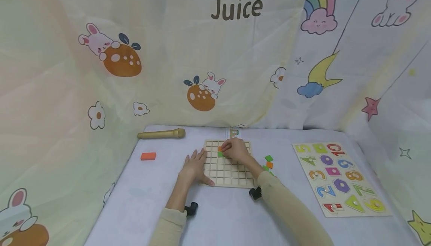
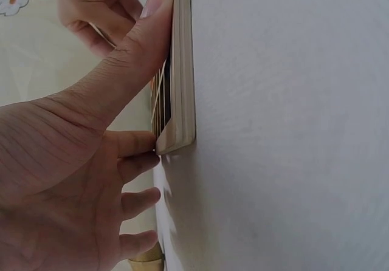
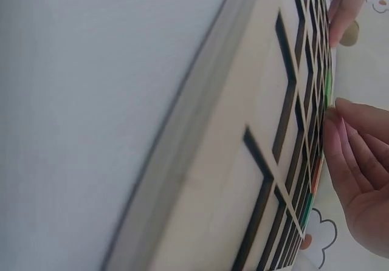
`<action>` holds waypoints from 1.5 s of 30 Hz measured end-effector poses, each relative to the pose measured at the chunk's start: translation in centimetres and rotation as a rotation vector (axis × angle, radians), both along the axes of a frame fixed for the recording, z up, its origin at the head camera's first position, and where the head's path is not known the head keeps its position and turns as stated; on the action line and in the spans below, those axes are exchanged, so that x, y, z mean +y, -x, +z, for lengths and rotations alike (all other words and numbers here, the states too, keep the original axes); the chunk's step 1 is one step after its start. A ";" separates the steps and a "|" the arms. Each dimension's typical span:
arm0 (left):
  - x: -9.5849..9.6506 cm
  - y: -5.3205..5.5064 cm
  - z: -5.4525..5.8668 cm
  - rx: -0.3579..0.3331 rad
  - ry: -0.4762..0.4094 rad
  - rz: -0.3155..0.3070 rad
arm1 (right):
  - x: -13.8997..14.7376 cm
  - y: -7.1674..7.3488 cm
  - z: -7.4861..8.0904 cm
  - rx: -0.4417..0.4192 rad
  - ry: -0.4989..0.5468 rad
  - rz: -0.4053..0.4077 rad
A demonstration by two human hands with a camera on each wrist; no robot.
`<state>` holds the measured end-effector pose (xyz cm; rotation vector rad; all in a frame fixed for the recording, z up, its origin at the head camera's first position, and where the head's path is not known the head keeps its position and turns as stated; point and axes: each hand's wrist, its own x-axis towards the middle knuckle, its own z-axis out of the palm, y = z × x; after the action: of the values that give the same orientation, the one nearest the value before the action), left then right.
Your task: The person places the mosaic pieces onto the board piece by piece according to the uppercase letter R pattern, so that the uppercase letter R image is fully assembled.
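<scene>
A pale wooden grid board [image 1: 229, 182] lies on the table, its square cells divided by thin strips. My left hand [image 1: 193, 169] steadies its left side with spread fingers; in the left wrist view the thumb [image 2: 130, 58] lies along the front edge and fingertips touch the corner. Over the board's far part, my right hand [image 1: 235, 150] pinches thumb and finger together at what seems a small square tile, mostly hidden by the fingertips. Beside those fingertips are an orange tile [image 1: 220, 148] and a green tile [image 1: 220, 154] in the grid. The right wrist view shows another green tile [image 3: 307, 209].
Loose green and orange tiles [image 1: 269, 165] lie right of the board. Behind it is a small pattern card [image 1: 234, 133]. A gold toy microphone [image 1: 161, 134] and an orange block [image 1: 148, 156] sit to the left. A number-and-shape puzzle board [image 1: 340, 182] lies far right.
</scene>
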<state>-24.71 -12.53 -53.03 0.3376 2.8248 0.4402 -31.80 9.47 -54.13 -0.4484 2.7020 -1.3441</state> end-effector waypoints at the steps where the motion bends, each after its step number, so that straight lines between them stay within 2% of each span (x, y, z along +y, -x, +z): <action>1: 0.0 0.0 0.0 0.001 -0.001 0.000 | 0.2 -0.2 0.1 -0.001 0.016 0.002; 6: 0.1 0.1 -0.3 -0.004 -0.015 0.006 | 1.5 -0.9 0.6 0.039 0.082 -0.008; 13: -0.2 0.7 -1.9 -0.006 -0.001 0.012 | 3.5 -1.5 1.1 0.048 0.111 -0.069; 17: -0.3 0.7 -1.9 0.007 0.001 0.019 | 4.8 -2.1 1.5 0.037 0.137 -0.091; 24: -0.4 0.2 -0.3 -0.003 -0.036 0.023 | 7.3 -2.6 1.5 0.053 0.041 -0.127; 29: -0.2 -0.2 0.3 0.009 -0.031 0.022 | 8.8 -3.5 2.0 0.023 -0.011 -0.134; 36: -0.2 -0.1 0.1 0.016 -0.023 0.030 | 10.7 -4.3 1.6 -0.008 -0.142 -0.124; 40: 0.0 -0.1 0.1 0.013 -0.030 0.030 | 11.6 -4.6 1.1 -0.064 -0.185 -0.113; 45: 0.2 -0.1 0.0 0.007 -0.034 0.026 | 12.4 -5.1 0.9 -0.087 -0.218 -0.080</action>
<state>-24.62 -12.35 -53.00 0.3094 2.8343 0.4935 -26.69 21.86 -53.24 -0.2579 2.7772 -1.0425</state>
